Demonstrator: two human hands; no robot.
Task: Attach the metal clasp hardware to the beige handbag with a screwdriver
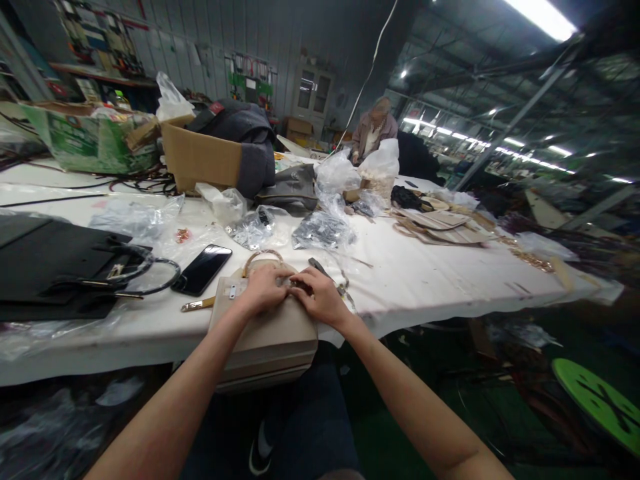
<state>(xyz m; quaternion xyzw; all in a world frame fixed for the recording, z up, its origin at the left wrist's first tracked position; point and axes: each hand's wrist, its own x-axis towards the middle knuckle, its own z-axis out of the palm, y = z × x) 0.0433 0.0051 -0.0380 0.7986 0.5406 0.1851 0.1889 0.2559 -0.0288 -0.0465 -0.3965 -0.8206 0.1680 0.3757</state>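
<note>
A beige handbag [273,337] lies at the table's front edge, partly over my lap, with a curved handle [263,255] at its far end. My left hand [267,287] rests on top of the bag, its bent fingers gripping the material. Pinched fingers of my right hand [320,297] meet the left fingertips there; whatever small part is between them is hidden. A metal plate [233,291] shows left of my left hand. From the bag's left side sticks out a tan strap [199,304] with a metal tip. A dark-handled tool [319,268] lies just beyond my right hand.
Left are a black phone [203,270] and a black handbag [60,267]. Plastic bags of parts [323,230], a cardboard box [203,157] and a green carton [95,140] stand behind. Beige panels [440,225] lie right. Another person [374,130] is across the table.
</note>
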